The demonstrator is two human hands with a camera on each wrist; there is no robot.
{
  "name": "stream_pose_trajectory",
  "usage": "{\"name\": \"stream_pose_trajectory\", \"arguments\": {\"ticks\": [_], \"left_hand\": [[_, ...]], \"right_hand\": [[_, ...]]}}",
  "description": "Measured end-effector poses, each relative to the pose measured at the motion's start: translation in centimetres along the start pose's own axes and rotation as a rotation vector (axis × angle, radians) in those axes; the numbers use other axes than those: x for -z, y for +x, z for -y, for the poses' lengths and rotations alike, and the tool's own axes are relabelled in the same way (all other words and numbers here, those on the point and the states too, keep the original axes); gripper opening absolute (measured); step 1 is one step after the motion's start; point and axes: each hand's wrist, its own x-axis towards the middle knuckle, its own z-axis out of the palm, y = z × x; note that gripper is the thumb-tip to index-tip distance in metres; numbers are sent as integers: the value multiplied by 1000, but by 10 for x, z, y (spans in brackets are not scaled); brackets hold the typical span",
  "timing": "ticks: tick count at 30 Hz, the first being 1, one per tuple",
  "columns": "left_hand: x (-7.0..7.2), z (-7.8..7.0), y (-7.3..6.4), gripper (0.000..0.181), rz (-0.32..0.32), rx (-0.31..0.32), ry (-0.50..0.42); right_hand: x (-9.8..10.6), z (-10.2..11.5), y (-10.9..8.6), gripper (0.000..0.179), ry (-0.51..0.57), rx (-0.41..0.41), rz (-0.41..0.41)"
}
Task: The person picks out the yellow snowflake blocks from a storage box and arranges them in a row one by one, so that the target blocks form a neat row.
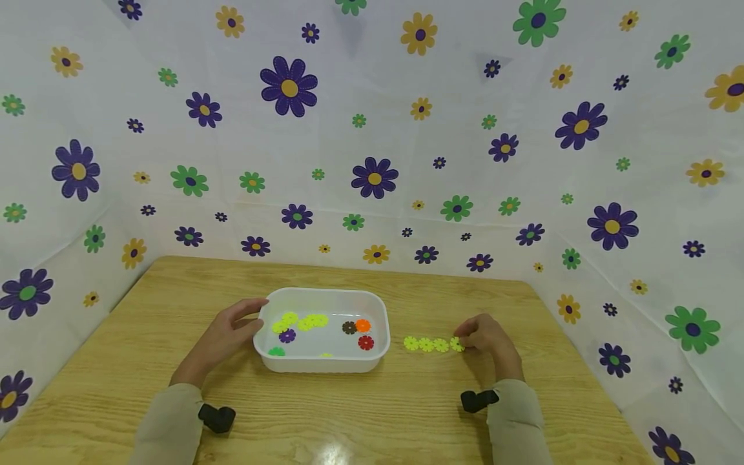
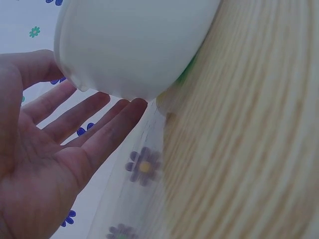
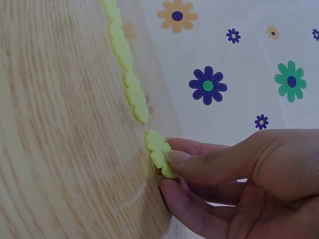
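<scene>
My right hand pinches a yellow flower-shaped plastic disc between thumb and fingers, low over the table. The disc is at the right end of a row of matching yellow discs; in the right wrist view a small gap separates it from its neighbour. My left hand is at the left end of a white plastic tub, its fingers extended and fingertips against the outer wall. Inside lie several yellow discs, a purple one, a brown one, an orange one and a red one.
Green shows at the tub's front left, partly hidden by the wall. Everything stands on a wood-grain table. A white flower-printed sheet rises behind the table and along both sides. Each wrist wears a small black camera.
</scene>
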Motion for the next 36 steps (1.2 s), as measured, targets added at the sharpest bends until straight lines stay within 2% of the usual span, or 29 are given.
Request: {"name": "stream_pose_trajectory", "arguments": {"ticks": [27, 33, 36], "left_hand": [[-1, 1, 1, 54, 18, 17, -7], [-1, 1, 1, 54, 8, 3, -3], [-1, 0, 0, 53, 6, 8, 3]], "right_hand": [[-1, 0, 1, 15, -35, -9, -12], [2, 13, -5, 18, -48, 63, -45], [0, 25, -8, 20, -17, 111, -36]]}}
